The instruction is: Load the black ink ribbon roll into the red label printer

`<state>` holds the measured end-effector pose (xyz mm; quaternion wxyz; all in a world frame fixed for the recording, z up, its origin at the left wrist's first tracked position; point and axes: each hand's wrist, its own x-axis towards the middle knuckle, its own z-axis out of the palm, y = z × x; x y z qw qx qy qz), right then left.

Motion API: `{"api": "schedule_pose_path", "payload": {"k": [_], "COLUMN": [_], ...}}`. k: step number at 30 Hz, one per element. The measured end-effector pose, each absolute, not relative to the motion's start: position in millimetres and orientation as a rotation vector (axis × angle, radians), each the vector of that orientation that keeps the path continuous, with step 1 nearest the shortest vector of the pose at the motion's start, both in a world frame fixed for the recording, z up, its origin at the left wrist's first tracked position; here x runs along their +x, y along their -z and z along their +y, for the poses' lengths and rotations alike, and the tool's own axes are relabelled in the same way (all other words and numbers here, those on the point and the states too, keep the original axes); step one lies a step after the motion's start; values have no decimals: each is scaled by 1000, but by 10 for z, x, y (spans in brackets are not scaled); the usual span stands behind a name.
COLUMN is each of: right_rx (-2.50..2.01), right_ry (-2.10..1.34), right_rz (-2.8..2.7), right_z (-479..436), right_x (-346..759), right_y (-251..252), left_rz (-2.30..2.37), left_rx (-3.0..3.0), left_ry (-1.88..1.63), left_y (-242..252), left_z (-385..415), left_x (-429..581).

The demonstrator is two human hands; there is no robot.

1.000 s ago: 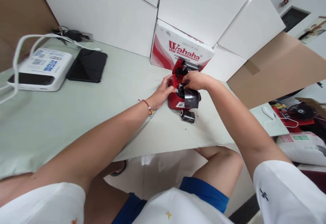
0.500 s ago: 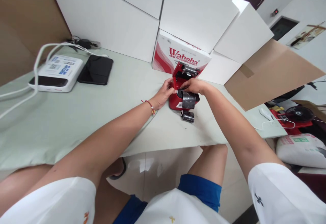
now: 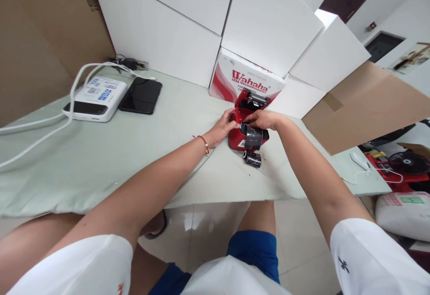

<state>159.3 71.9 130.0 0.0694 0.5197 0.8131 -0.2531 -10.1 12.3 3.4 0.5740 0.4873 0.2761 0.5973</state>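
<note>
A small red printer (image 3: 236,141) sits on the table with its lid (image 3: 254,99) raised. My left hand (image 3: 223,128) is closed on its left side, thumb and fingers at the edge near the lid. Into the opening from the right reaches my right hand (image 3: 263,120), fingers bent together and their tips hidden inside. A wide black glossy strip (image 3: 253,138) hangs over the printer's front from the opening. Just in front of it lies a small black roll (image 3: 252,159) with a pale core. Whatever my right fingertips hold is hidden.
Behind the printer stands a red-and-white Wahaha carton (image 3: 247,79) against white boxes (image 3: 268,22). To the left lie a black phone (image 3: 141,95) and a white power bank (image 3: 96,99) with white cables. Brown cardboard (image 3: 366,102) rises at the right. The table's front edge runs near my knees.
The view has shifted, so things on the table appear slightly lower and further right. Both hands stay at the printer, and my right knee has moved inward.
</note>
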Motion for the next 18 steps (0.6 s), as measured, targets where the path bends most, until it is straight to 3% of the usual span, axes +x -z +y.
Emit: {"api": "schedule_pose_path", "payload": {"k": [10,18], "right_rx": [1567,1860], "right_ry": [773,-96], "right_rz": [2519,3150], "right_z": [647,663], "right_x": [1636,1618], "right_y": [-1261,-1739], "left_rz": [656,666], "left_rx": [1128,1119], "left_ry": [-1391,-1363], "left_y": [-57,-70], "left_z": [80,62], "left_x": [-128,-129]}}
